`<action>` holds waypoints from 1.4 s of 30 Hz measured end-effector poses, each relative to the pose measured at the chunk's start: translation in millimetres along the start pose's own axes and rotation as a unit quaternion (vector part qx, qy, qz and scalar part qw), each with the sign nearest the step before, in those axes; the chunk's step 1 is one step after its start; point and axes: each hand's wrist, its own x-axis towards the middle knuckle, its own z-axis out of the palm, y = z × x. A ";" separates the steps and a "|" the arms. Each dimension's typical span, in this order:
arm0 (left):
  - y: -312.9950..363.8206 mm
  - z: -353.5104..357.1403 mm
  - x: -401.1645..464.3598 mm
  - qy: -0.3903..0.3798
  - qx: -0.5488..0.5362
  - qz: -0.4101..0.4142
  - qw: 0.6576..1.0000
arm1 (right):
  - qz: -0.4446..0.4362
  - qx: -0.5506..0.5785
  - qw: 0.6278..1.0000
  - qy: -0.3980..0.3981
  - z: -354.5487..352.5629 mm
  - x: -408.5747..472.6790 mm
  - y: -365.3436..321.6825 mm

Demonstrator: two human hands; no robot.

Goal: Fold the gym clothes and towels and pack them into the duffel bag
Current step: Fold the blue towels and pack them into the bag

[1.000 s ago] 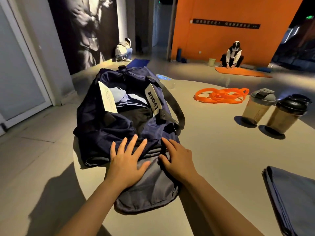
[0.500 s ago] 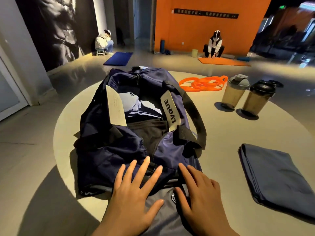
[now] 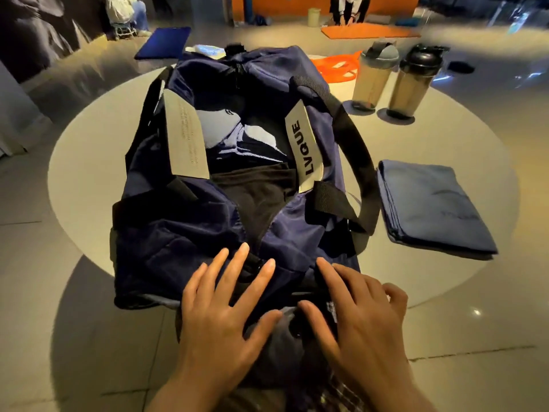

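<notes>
**Both hands flat on the near end of the bag, one towel still outside**

At the left, the left hand (image 3: 219,316) lay flat with its fingers spread and straight, pressing on the near end of the navy duffel bag (image 3: 184,233) and on the grey cloth (image 3: 279,340) under the palms; it gripped nothing. The bag sat on the round counter (image 3: 89,162) with its mouth open, and inside it lay a black garment (image 3: 252,191) nearer the person and a blue and white garment (image 3: 237,135) farther in. Just beside the left hand, the right hand (image 3: 359,319) rested on the same end of the bag, fingers loosely bent but closed around nothing. To the right of the bag, apart from it, a folded blue towel (image 3: 427,206) lay on the counter. Beyond it stood two shaker bottles (image 3: 398,81).

The near end of the bag hung over the counter edge, so a heavy push there could likely tip or slide it toward the person. The grey cloth might bunch or come unfolded if shoved in under the flap. The towel could be forgotten if the bag were closed now.
</notes>
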 end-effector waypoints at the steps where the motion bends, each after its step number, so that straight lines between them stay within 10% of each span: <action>1: 2.8 0.2 0.5 0.003 -0.003 -0.010 1.000 | -0.001 0.014 1.000 -0.004 -0.6 1.4 0.7; 9: 28.8 -7.7 29.9 0.072 -0.010 0.039 0.997 | 0.102 0.176 0.972 0.119 -34.6 80.3 102.4; 14: 66.3 -2.7 71.1 0.075 -0.095 0.142 0.982 | 0.184 -0.057 0.976 -0.098 -21.9 113.6 179.4; 18: 98.7 7.0 98.1 0.041 -0.166 0.179 0.969 | 0.166 -0.007 0.983 -0.084 -28.2 75.4 168.3; 26: 150.5 61.5 161.4 -0.241 -0.089 0.249 0.934 | 0.189 0.158 0.969 -0.011 -54.3 7.2 155.2; 32: 153.3 100.6 174.8 -0.341 -0.056 0.222 0.912 | 0.398 0.363 0.839 -0.075 -69.9 12.6 178.4; 42: 151.8 92.5 163.4 -0.331 -0.194 0.148 0.912 | 0.249 0.155 0.956 -0.020 -94.1 9.5 165.3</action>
